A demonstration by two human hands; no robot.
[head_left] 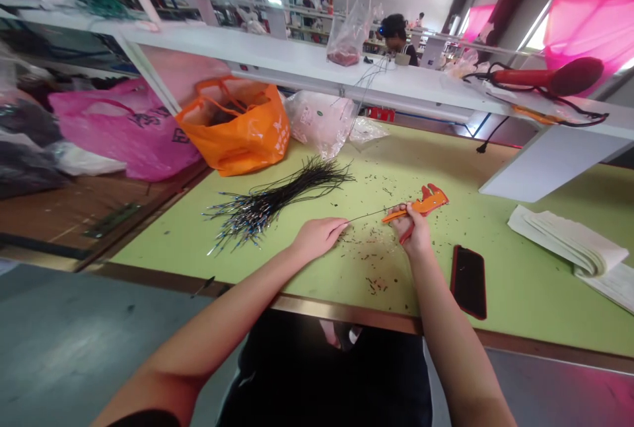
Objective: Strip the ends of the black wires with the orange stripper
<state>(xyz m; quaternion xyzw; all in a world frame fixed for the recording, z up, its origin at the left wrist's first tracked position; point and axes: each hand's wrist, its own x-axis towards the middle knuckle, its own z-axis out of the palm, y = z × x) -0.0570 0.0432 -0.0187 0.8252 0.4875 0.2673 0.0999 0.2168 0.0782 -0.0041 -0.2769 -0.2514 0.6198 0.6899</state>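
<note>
My left hand point(321, 237) is closed on a thin black wire point(367, 215), which stretches rightward to the fingers of my right hand. In my right hand point(415, 230) lies an orange and red wire stripper point(428, 202), its handles in the palm and its jaws pointing away to the right. Whether the wire's far end is pinched by my right fingers I cannot tell. Left of my hands lies a bundle of black wires point(282, 199) with blue and silvery ends. Small dark scraps point(377, 284) are scattered over the green tabletop point(317, 282) around my hands.
A black phone with a red edge point(468, 282) lies right of my right hand, near folded white papers point(569, 242). An orange bag point(242, 130) and clear plastic bags point(319, 120) stand at the back. A white shelf point(277, 57) crosses above; a person point(399, 41) sits beyond.
</note>
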